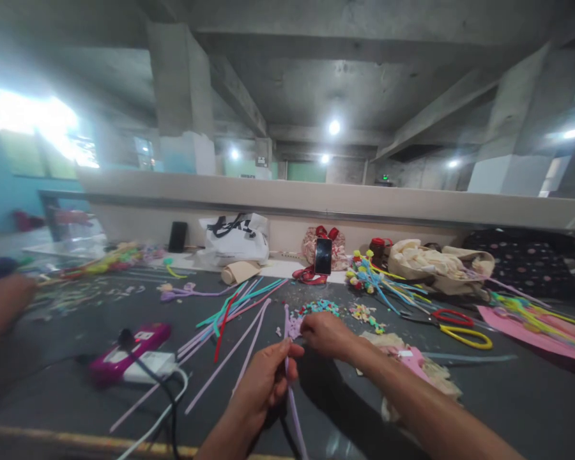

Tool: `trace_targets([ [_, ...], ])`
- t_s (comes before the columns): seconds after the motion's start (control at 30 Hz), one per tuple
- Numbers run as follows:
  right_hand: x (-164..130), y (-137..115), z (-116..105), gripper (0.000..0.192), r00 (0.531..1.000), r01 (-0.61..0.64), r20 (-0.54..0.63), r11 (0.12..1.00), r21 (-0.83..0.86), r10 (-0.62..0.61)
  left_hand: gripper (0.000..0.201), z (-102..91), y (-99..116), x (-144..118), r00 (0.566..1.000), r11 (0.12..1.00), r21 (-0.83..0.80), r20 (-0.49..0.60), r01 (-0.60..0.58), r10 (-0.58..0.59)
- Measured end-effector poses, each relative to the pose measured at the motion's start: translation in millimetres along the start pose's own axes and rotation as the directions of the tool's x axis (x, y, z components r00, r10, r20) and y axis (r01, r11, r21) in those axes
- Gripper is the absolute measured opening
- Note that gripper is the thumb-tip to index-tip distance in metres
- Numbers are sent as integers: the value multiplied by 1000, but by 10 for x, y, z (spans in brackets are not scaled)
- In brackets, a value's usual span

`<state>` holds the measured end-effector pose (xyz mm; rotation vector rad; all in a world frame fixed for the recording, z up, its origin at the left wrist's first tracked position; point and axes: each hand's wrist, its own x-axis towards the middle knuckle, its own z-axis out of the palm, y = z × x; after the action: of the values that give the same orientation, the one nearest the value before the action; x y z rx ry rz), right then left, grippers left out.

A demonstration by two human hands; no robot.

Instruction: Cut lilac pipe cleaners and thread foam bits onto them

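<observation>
Near the middle of the table, my left hand (271, 377) pinches a lilac pipe cleaner (294, 415) between thumb and fingers. One end of the stem stands up past the fingertips, while the other runs down to the bottom edge of the view. My right hand (328, 335) is just beyond, its fingers closed at a small heap of lilac pieces (294, 327); what they hold, if anything, is hidden. Behind it lie small turquoise pieces (323, 308) and yellow and green pieces (367, 314). Loose lilac stems (234, 348) rest left of my left hand.
A magenta power strip (146, 342) with cables lies at left. Scissors with red and yellow handles (464, 329) rest at right, near a pink glue gun (412, 361) on crumpled cloth. A phone (322, 257) leans at the back. Another person's arm (4, 313) reaches in from the left edge.
</observation>
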<state>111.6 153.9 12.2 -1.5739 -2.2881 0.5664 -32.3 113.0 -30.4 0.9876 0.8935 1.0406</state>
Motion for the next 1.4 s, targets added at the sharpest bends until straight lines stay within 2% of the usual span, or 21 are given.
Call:
trace_targets([
  [0.1, -95, 55, -123, 22, 998, -30, -51, 959, 281, 46, 32, 60, 22, -105, 993, 994, -82, 100, 73, -65],
  [0.2, -205, 107, -210, 27, 995, -52, -50, 851, 523, 91, 30, 158, 17, -196, 974, 983, -103, 182, 151, -131],
  [0.37, -304, 123, -210, 25, 995, -52, -18, 692, 720, 94, 36, 268, -36, -237, 968, 985, -44, 195, 169, -157],
  [0.5, -284, 127, -195, 20, 997, -57, 6, 644, 763, 81, 42, 240, -67, -212, 944, 976, 91, 249, 198, -215],
  [0.6, -302, 98, -201, 17, 997, -55, 13, 630, 775, 71, 44, 221, -69, -197, 957, 976, 164, 226, 145, -180],
  [0.73, -408, -32, -164, 9, 998, -4, -32, 628, 778, 45, 39, 253, -33, -192, 991, 990, 135, 124, 42, -58],
  [0.87, -535, -152, -112, 5, 998, 16, -52, 635, 772, 37, 29, 293, -27, -226, 995, 996, 65, 67, 63, -67],
  [1.0, -641, -162, -97, 6, 999, 19, -45, 603, 798, 28, 29, 288, -61, -282, 983, 993, 57, 143, 104, -111],
  [1.17, -723, -135, -76, 6, 999, 2, -33, 588, 809, 42, 36, 271, -52, -281, 967, 988, 116, 225, 97, -121],
  [1.27, -755, -147, -58, 7, 998, -3, -39, 601, 799, 57, 37, 295, -60, -280, 972, 996, 54, 221, 71, -82],
  [1.4, -797, -149, -33, 7, 996, -3, -55, 623, 782, 74, 34, 338, -129, -328, 957, 986, -35, 248, 165, -151],
])
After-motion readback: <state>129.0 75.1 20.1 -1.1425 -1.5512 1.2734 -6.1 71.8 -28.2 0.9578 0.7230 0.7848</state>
